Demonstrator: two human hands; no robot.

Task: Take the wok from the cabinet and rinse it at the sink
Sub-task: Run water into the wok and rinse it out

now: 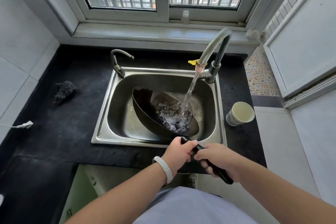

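Fingers of the left hand [179, 152] and right hand [219, 158] are clamped round the wok's black handle [225, 179], left ahead of right. The wok [145, 114] sits tilted in the sink [101, 129], with water [189, 94] from the tap [214, 45] splashing inside it. A cup [240, 114] stands on the table [63, 123] beside the sink.

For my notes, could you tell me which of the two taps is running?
The tall right tap, pouring into the wok; the small left tap is dry.
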